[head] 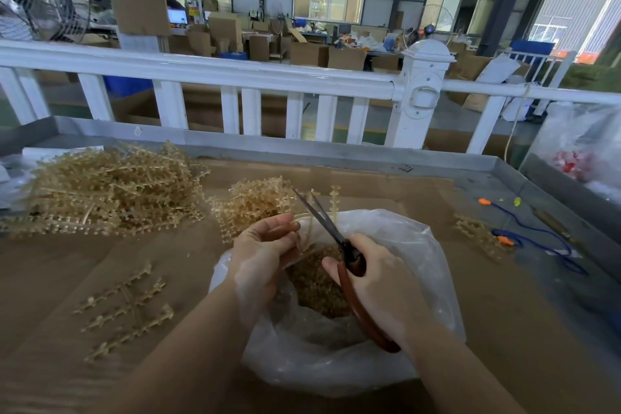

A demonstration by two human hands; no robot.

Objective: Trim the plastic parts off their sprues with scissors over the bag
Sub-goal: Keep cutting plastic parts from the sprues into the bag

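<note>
Two hands are working over the clear plastic bag (386, 339): the left hand (265, 252) is pinching a thin, light, bendy tan plastic sprue (311, 228) by its stem, while the right hand (379, 282) is gripping the brown-handled scissors (339, 245), blades open.

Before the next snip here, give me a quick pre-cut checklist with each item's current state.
1. Right hand grips the scissors by the red handles: ok.
2. Scissor blades parted, ready to cut: ok.
3. Left hand holds a sprue by the blades: ok.
4. Cut point lies above the open bag, so parts drop in: ok.
5. Left fingers clear of the blades: cannot tell, they look close.
6. Untrimmed sprue pile within reach on the table: ok.
</note>
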